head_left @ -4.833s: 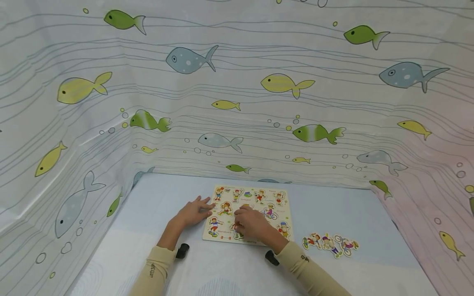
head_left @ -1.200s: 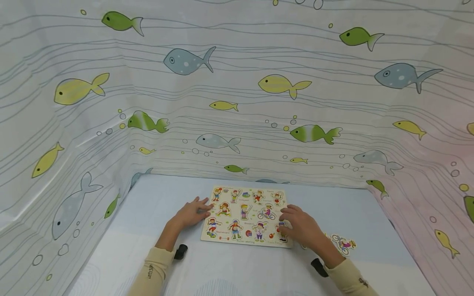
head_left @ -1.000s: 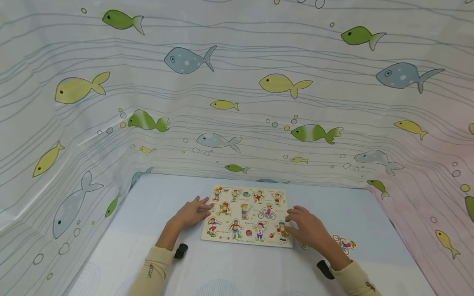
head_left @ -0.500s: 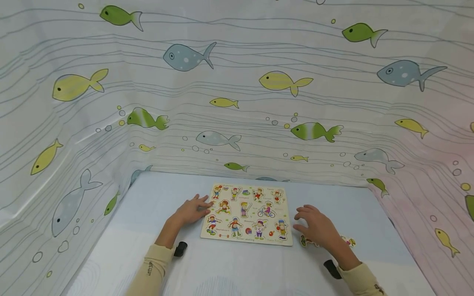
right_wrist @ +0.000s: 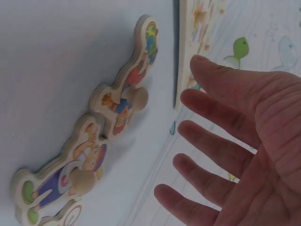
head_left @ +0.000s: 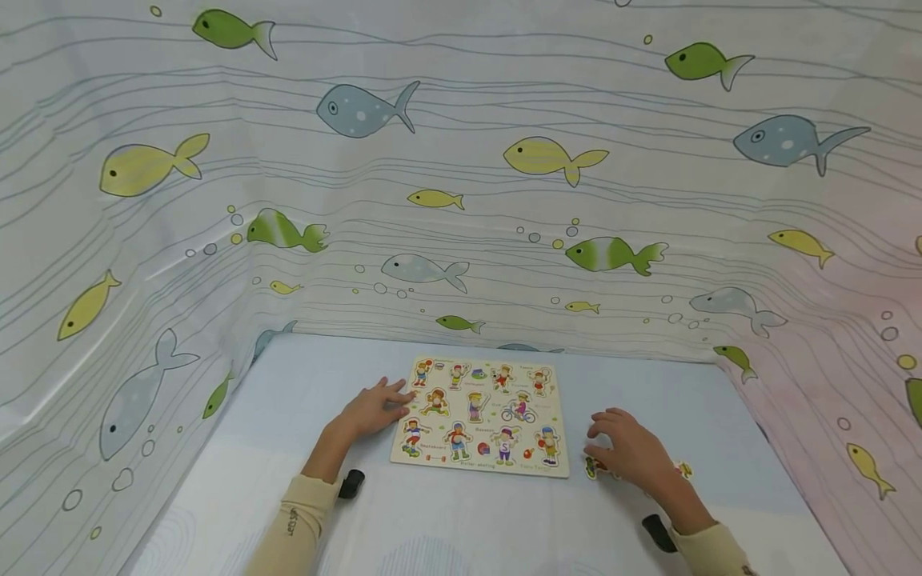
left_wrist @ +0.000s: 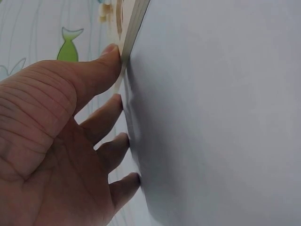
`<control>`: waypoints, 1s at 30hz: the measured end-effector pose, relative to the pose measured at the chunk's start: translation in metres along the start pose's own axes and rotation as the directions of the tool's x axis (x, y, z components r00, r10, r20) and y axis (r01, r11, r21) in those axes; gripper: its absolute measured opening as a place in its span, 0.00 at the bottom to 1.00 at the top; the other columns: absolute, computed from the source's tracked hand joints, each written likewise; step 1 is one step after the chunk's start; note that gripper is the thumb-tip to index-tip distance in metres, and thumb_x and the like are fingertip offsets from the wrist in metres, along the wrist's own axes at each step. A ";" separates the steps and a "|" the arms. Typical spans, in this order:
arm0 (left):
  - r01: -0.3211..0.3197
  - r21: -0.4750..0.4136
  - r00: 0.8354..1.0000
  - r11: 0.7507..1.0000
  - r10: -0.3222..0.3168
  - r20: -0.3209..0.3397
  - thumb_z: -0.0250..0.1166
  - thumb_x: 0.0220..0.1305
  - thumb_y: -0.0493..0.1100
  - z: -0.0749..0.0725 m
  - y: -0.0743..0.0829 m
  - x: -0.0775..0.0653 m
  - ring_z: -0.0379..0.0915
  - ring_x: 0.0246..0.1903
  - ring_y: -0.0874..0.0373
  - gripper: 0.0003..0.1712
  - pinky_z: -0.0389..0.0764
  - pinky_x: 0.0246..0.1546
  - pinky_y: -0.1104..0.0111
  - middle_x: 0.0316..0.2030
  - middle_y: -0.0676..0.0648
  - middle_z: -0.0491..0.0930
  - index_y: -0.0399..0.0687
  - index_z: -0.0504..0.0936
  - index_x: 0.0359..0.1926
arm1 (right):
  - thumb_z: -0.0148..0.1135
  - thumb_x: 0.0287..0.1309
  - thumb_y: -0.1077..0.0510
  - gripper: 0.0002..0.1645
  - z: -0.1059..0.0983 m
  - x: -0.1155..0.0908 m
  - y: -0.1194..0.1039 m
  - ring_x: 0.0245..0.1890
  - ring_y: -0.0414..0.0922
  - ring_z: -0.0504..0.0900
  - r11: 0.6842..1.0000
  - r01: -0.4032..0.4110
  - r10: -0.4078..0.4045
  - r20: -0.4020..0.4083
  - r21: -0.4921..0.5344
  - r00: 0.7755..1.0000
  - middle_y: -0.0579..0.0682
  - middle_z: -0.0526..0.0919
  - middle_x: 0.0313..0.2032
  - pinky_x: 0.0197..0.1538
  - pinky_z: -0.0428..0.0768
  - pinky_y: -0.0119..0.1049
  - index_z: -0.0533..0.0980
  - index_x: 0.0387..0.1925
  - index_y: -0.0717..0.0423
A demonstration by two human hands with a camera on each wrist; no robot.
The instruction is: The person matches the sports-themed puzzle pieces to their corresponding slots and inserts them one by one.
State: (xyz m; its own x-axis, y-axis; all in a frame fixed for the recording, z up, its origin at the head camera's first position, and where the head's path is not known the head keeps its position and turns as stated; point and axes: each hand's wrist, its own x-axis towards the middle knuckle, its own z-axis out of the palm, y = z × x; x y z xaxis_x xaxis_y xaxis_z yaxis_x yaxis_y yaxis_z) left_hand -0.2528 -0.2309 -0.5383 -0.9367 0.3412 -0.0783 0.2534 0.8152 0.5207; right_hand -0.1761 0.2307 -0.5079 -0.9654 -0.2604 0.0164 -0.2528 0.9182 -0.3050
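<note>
My left hand (head_left: 374, 412) rests at the left edge of a wooden peg-puzzle board (head_left: 457, 404), which carries printed sports figures. In the left wrist view its thumb touches the board's edge, while the other fingertips rest on the tabletop. My right hand (head_left: 628, 448) hovers above loose puzzle pieces right of the board, with relaxed, slightly bent fingers and nothing held. The right wrist view shows a skateboarder piece (right_wrist: 126, 101) and a baseball-player piece (right_wrist: 61, 181), each with a round wooden knob. A third piece (right_wrist: 70, 214) is mostly cut off there.
A pale blue and white covered table (head_left: 461, 520) lies beneath everything. Behind and beside it rise sheets printed with fish (head_left: 612, 254). A black strap end (head_left: 351, 484) hangs by the left wrist, and another (head_left: 659, 532) by the right.
My right hand has left the board, where it hovered over the middle and then the right edge, and moved right over the loose pieces. My left hand stays at the board's left edge.
</note>
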 end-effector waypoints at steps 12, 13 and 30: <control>-0.004 -0.004 1.000 1.000 0.004 0.006 0.63 0.68 0.48 0.001 0.000 0.001 0.46 0.72 0.33 0.22 0.46 0.67 0.35 0.70 0.41 0.63 0.49 0.79 0.61 | 0.76 0.50 0.52 0.09 0.003 -0.011 0.010 0.61 0.62 0.71 1.000 0.022 -0.022 -0.008 -0.013 1.000 0.57 0.82 0.53 0.56 0.76 0.59 0.83 0.29 0.47; -0.007 -0.001 1.000 1.000 0.007 0.006 0.63 0.68 0.48 0.001 -0.001 0.001 0.46 0.71 0.33 0.22 0.46 0.67 0.35 0.70 0.40 0.63 0.49 0.80 0.61 | 0.76 0.49 0.51 0.09 0.003 -0.012 0.012 0.61 0.62 0.71 1.000 0.022 -0.022 -0.008 -0.014 1.000 0.57 0.82 0.53 0.56 0.76 0.59 0.82 0.28 0.46; 0.003 -0.006 1.000 1.000 -0.002 0.009 0.63 0.68 0.48 0.000 0.000 0.001 0.45 0.72 0.34 0.22 0.46 0.68 0.36 0.70 0.42 0.63 0.49 0.79 0.61 | 0.77 0.49 0.50 0.13 0.009 -0.017 0.024 0.59 0.62 0.74 1.000 -0.022 0.022 0.009 -0.011 1.000 0.58 0.83 0.50 0.53 0.78 0.59 0.79 0.21 0.44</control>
State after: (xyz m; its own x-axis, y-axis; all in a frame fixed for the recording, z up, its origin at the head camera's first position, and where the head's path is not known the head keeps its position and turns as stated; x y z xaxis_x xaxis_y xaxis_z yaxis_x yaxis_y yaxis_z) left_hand -0.2536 -0.2308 -0.5388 -0.9351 0.3435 -0.0873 0.2495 0.8131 0.5260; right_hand -0.1656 0.2542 -0.5239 -0.9701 -0.2428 0.0009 -0.2323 0.9269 -0.2946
